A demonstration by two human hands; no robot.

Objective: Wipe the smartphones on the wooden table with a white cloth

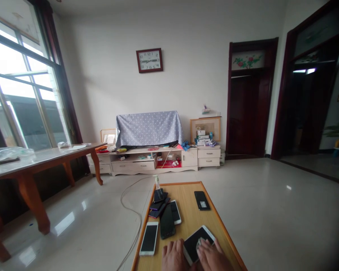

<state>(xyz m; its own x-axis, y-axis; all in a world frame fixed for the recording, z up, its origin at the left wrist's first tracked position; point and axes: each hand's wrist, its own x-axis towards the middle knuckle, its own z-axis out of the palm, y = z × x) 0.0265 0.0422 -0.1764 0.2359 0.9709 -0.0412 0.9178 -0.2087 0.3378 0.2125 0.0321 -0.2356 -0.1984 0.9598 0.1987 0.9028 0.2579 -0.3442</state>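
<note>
A white-framed smartphone (191, 244) with a dark screen lies at a slant on the near part of the small wooden table (186, 199). My left hand (173, 256) is at the phone's lower left edge with its fingers bent, holding it against the tabletop. My right hand (213, 256) rests over the screen, its fingers pressing a small crumpled whitish wipe (199, 242) onto the glass. To the left lie another white phone (149, 238), a black phone (167, 222) and several overlapping phones. A black phone with a label (202, 200) lies alone at the far right.
A pump bottle (157, 182) stands at the small table's far left corner. A cable (124, 199) runs along the floor on the left. A larger table (45, 160) stands by the window. Against the wall is a low cabinet (155, 170) with a cloth-covered object (149, 130).
</note>
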